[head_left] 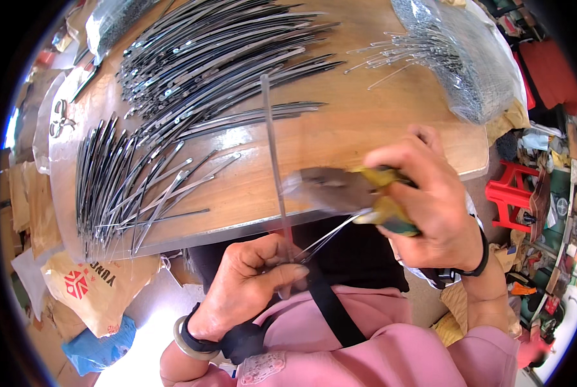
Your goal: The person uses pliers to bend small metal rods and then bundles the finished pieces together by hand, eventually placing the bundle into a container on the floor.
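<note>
Above my lap, just off the table's front edge, my left hand point(249, 277) is closed with thumb and fingers pinched on a long, narrow metal strip point(271, 135). The strip stands nearly upright. In my right hand point(440, 203) is a pair of pliers point(333, 187) with yellow and dark green handles, jaws toward the strip. Motion smears the jaws, so whether they touch the strip is unclear. Thin wires point(330, 237) stretch from my left fingertips to beneath my right hand; their ends there are hidden.
A large heap of dark metal strips point(204, 61) covers the wooden table point(366, 129). A smaller fanned pile point(101, 180) lies front left, near scissors point(60, 119). Looped thin wires point(411, 51) spill from a plastic bag point(456, 71) at right. A red stool point(511, 193) stands beyond.
</note>
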Tool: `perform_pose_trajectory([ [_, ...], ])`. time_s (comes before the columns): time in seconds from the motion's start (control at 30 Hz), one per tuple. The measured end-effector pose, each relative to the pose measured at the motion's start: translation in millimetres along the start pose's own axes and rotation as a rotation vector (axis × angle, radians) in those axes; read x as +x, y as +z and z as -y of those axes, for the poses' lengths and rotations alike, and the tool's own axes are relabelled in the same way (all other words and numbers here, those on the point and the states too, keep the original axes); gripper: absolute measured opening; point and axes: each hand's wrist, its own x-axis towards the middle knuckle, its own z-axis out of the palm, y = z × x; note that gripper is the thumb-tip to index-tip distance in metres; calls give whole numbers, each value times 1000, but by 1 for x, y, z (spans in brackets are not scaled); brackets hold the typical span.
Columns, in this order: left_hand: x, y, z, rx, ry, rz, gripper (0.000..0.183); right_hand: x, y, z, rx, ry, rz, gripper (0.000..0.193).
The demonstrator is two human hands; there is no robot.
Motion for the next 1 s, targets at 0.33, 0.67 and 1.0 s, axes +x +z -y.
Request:
perform_pose_trajectory([
  [0.33,-2,-3,7,12,39,-37,10,4,18,-7,41,-46,94,28],
  [0.67,8,-10,-25,131,173,86,24,3,15,12,17,-152,7,28],
  [1.0,8,9,1,-6,188,-40,17,11,22,17,20,-93,-79,21],
])
